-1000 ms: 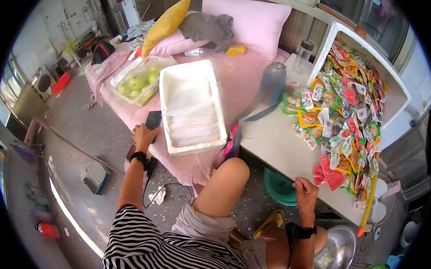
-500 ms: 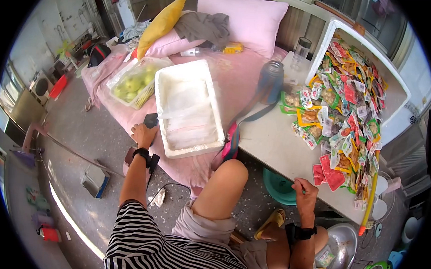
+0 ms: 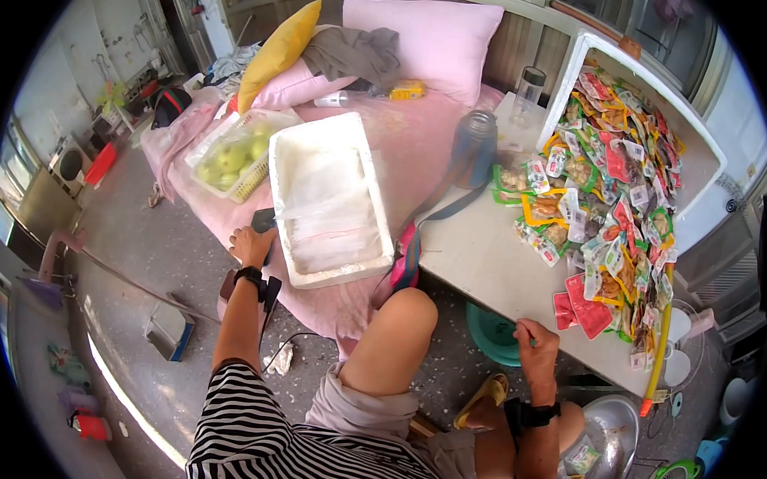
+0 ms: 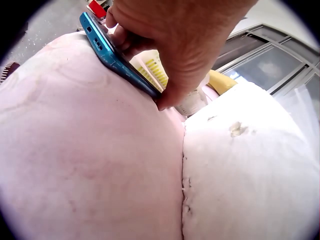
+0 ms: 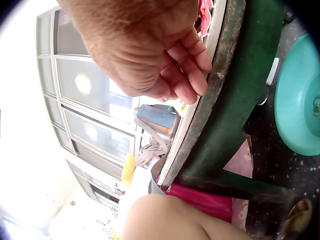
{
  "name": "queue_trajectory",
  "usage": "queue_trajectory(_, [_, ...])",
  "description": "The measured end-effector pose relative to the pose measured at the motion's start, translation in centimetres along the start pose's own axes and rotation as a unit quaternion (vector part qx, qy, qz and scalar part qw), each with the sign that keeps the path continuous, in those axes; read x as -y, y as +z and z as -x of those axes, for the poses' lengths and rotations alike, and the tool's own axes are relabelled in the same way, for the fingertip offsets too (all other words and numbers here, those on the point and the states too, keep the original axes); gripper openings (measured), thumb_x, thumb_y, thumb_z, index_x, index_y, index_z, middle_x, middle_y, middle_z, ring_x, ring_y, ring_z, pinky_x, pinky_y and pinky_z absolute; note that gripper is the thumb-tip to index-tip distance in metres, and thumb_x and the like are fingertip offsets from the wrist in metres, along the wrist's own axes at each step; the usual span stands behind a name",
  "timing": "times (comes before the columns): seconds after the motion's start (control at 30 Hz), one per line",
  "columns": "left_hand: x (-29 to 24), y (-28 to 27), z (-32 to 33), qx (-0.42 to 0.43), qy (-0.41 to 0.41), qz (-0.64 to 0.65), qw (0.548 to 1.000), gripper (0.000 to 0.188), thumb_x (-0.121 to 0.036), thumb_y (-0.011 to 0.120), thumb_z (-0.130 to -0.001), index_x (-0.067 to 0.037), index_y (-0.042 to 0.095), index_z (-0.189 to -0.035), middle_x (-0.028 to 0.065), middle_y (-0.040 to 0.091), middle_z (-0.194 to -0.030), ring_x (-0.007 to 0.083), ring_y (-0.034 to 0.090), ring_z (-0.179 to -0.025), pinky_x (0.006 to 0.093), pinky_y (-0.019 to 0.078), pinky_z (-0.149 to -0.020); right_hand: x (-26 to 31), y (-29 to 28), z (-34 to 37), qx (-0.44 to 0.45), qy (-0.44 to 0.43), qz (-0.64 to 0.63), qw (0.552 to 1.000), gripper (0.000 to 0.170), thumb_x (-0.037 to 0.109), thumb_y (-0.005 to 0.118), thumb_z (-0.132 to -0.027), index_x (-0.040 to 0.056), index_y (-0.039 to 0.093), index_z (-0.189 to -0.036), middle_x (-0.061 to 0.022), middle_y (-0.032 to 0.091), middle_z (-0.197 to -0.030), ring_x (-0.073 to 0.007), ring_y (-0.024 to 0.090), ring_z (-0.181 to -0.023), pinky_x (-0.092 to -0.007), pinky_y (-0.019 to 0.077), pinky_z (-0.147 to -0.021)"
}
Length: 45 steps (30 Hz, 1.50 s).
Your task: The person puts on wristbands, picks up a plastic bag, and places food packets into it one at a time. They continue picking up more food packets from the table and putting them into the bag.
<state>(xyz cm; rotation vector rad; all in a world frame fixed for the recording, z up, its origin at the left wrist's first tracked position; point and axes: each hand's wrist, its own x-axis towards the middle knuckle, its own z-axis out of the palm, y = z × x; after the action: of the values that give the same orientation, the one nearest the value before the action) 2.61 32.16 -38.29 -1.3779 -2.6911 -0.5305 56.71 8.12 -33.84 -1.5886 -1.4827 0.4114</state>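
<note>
The phone (image 3: 263, 219) is on the pink bed (image 3: 421, 139), just beside the white foam box (image 3: 338, 277) at about its half-past-eight; the left hand (image 3: 250, 245) pinches it, thumb at one end and fingers at the other; the right hand (image 3: 538, 350) hangs by the tabletop (image 3: 476, 251) edge, fingers loosely curled, nothing visible in them, with packets (image 3: 608, 222) toward one o'clock; the step in hand seems to be handling the phone; the next move probably calls for a secure grip clear of the box wall.
</note>
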Motion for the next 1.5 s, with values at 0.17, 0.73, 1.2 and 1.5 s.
queue_trajectory(0.17, [-0.4, 0.0, -0.3, 0.008, -0.013, 0.004, 1.0, 0.074, -0.056, 0.071, -0.063, 0.005, 0.067, -0.104, 0.0207, 0.057, -0.116, 0.0404, 0.048, -0.115, 0.0549, 0.0399, -0.093, 0.1, 0.2, -0.2, 0.006, -0.009, 0.018, 1.0, 0.013, 0.006, 0.062, -0.089, -0.0037, 0.067, -0.095, -0.0106, 0.067, -0.072, -0.0141, 0.065, -0.066, -0.0266, 0.0497, -0.062])
queue_trajectory(0.73, [-6.6, -9.1, 1.9, -0.179, 0.412, 0.2, 0.871, 0.026, -0.007, 0.065, -0.077, 0.0, 0.064, -0.102, 0.0148, 0.059, -0.105, 0.0366, 0.052, -0.097, 0.0461, 0.0434, -0.083, -0.4, 0.8, 0.2, -0.015, -0.04, 0.022, 0.999, 0.006, 0.007, 0.065, -0.083, 0.0026, 0.067, -0.086, -0.0153, 0.066, -0.074, -0.031, 0.065, -0.065, -0.0367, 0.0501, -0.06])
queue_trajectory(1.2, [-10.9, -4.9, 2.1, -0.073, 0.458, 0.095, 0.881, 0.01, -0.008, 0.058, -0.076, -0.004, 0.062, -0.068, 0.0141, 0.064, -0.074, 0.0358, 0.059, -0.079, 0.0486, 0.0465, -0.071, -0.2, -0.4, 0.6, -0.057, -0.114, 0.081, 0.989, 0.004, 0.007, 0.064, -0.081, 0.0029, 0.066, -0.082, -0.0172, 0.063, -0.074, -0.0374, 0.061, -0.068, -0.0408, 0.048, -0.059])
queue_trajectory(1.5, [-12.3, -8.2, 5.9, -0.148, 0.396, 0.247, 0.872, 0.016, -0.005, 0.071, -0.068, -0.004, 0.056, -0.074, 0.0122, 0.06, -0.074, 0.0348, 0.055, -0.076, 0.0466, 0.0427, -0.068, -0.8, -0.1, 0.9, -0.056, -0.125, 0.103, 0.985, 0.006, 0.01, 0.065, -0.081, 0.0041, 0.066, -0.08, -0.0148, 0.064, -0.075, -0.0359, 0.062, -0.069, -0.0433, 0.0488, -0.062])
